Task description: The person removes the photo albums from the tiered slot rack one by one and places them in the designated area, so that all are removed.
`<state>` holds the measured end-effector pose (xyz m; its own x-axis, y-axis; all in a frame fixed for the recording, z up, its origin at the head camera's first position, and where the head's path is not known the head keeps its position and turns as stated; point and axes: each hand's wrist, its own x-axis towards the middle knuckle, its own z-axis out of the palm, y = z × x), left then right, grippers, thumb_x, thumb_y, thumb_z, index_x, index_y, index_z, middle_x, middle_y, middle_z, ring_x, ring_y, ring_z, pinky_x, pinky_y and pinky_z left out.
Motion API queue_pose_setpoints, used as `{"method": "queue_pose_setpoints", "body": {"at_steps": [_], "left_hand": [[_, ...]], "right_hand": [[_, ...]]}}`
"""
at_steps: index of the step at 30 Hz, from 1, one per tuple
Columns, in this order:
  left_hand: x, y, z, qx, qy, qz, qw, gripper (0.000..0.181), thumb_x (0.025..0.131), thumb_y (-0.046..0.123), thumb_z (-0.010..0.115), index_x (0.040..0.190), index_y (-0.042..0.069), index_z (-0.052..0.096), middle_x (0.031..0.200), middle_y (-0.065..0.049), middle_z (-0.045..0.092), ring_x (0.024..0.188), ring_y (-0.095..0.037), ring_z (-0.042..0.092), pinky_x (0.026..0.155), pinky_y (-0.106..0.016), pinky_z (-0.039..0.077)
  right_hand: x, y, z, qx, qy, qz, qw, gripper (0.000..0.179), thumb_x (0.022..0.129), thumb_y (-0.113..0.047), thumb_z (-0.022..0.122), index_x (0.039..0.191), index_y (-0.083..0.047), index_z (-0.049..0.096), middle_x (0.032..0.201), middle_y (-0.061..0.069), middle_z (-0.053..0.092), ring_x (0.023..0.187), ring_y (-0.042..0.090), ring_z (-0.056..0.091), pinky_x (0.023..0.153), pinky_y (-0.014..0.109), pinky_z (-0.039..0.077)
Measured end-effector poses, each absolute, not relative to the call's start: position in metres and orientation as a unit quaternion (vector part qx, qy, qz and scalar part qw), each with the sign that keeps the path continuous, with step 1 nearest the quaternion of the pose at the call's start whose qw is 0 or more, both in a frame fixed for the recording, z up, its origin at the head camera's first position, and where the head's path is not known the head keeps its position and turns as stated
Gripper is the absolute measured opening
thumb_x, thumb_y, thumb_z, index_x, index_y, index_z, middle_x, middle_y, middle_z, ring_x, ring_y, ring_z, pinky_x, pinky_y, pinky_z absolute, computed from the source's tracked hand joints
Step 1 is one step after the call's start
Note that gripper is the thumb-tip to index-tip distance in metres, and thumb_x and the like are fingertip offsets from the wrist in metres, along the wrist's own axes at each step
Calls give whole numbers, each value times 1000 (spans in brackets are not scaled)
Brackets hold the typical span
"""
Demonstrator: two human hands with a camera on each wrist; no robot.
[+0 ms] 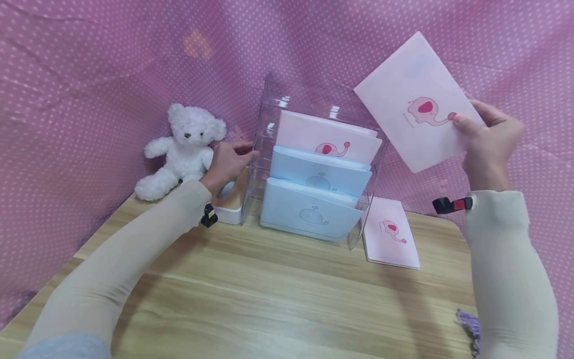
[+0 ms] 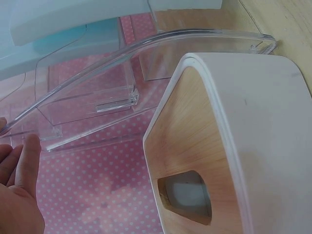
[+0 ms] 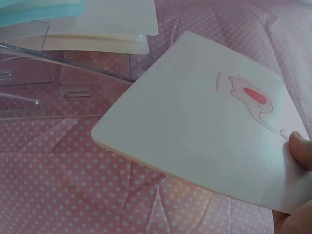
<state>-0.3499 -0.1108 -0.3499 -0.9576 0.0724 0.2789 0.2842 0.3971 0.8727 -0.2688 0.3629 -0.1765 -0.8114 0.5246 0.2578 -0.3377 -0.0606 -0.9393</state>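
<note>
My right hand (image 1: pixel 493 142) pinches a pink notebook (image 1: pixel 410 75) with a red elephant on its cover, thumb on the front. It is tilted in the air, right of and above a clear tiered rack (image 1: pixel 256 134). My left hand (image 1: pixel 228 159) pinches the rack's left side edge, seen in the left wrist view too. In the rack stand pink notebooks (image 1: pixel 305 132) at the back and light blue whale notebooks (image 1: pixel 287 204) in the middle and front tiers. Another pink elephant notebook (image 1: pixel 385 249) lies flat on the table, right of the rack.
A white teddy bear (image 1: pixel 190 147) sits at the back left. Between it and the rack stands a white and wood-coloured box (image 2: pixel 273 122) with a hole in its face. Something purple and fringed (image 1: pixel 470 324) lies at the wooden table's (image 1: pixel 269 294) right edge. Pink dotted cloth (image 1: pixel 112 75) hangs behind.
</note>
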Motion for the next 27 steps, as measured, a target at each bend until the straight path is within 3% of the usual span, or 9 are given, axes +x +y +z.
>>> {"method": "queue_pose_setpoints", "body": {"at_steps": [7, 16, 27], "left_hand": [[-351, -110, -351, -107, -832, -536, 96, 41, 93, 30, 75, 128, 11, 70, 127, -11, 73, 110, -23, 71, 93, -36, 62], [-352, -111, -351, -116, -831, -534, 106, 41, 93, 30, 75, 127, 9, 70, 126, -12, 73, 109, -24, 72, 92, -36, 63], [-351, -111, -351, -106, -828, -542, 98, 43, 93, 30, 75, 128, 7, 69, 127, -13, 72, 111, -25, 71, 93, -37, 62]], "right_hand": [[-250, 375, -185, -115, -603, 729, 304, 42, 73, 6, 86, 112, -8, 78, 109, 1, 77, 91, 16, 72, 63, 24, 63], [-231, 388, -207, -127, -568, 740, 338, 43, 72, 10, 85, 113, -3, 77, 109, 3, 76, 96, 17, 70, 65, 23, 64], [-208, 397, -237, -154, -569, 732, 340, 43, 76, 2, 86, 117, -7, 76, 120, 4, 75, 106, 19, 67, 68, 19, 62]]}}
